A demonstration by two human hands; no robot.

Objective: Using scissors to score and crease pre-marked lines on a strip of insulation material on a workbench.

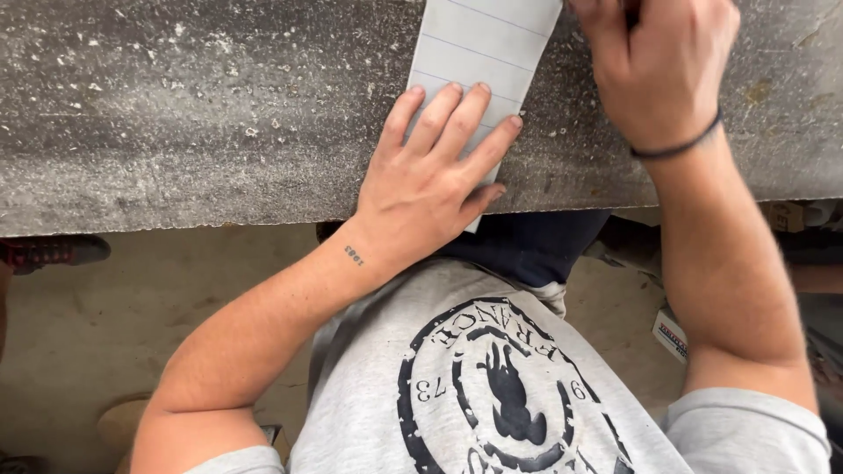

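A strip of lined white paper (479, 48) lies on a rough grey workbench (193, 105), its near end hanging just past the bench edge. My left hand (430, 180) presses flat on the paper's lower part, fingers spread and extended. My right hand (663, 66) is at the paper's upper right side, fingers curled at the top edge of view; what they grip is hidden. A dark band circles my right wrist.
The bench's front edge (176, 215) runs across the view. Below it is a tan floor (105, 333), a dark shoe (53, 252) at the left, and a small box (672, 335) on the floor at the right.
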